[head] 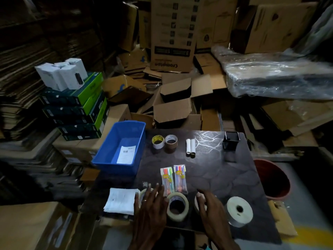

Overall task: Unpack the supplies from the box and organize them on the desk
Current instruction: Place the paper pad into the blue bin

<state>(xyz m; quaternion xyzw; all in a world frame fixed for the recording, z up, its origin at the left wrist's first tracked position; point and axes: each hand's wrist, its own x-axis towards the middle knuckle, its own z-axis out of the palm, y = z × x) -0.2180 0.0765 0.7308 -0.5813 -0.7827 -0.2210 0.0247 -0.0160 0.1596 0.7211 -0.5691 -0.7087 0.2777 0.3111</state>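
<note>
A blue plastic bin (119, 147) sits at the left far edge of the dark table (234, 177), partly overhanging it; inside lies only a white printed slip with a barcode (126, 154) flat on the bottom. At the far right corner stands a small black mesh holder (230, 140), open-topped; what is in it cannot be told.

Laid out on the table: a white tape roll (158, 141) touching a brown tape roll (171, 143), two white paper rolls (190, 147) side by side, and two packets of coloured pens (173, 178) lying parallel near the middle. At the near edge are a folded white paper stack (121, 201), a beige tape roll (177, 205) and a large white roll (239, 210).

The left hand (151, 204) rests fingers spread over another roll (142, 195) just beside the beige one, not closed on it. The right hand (209, 204) is open, fingers loosely curved against a further roll (197, 202), mostly hidden
</note>
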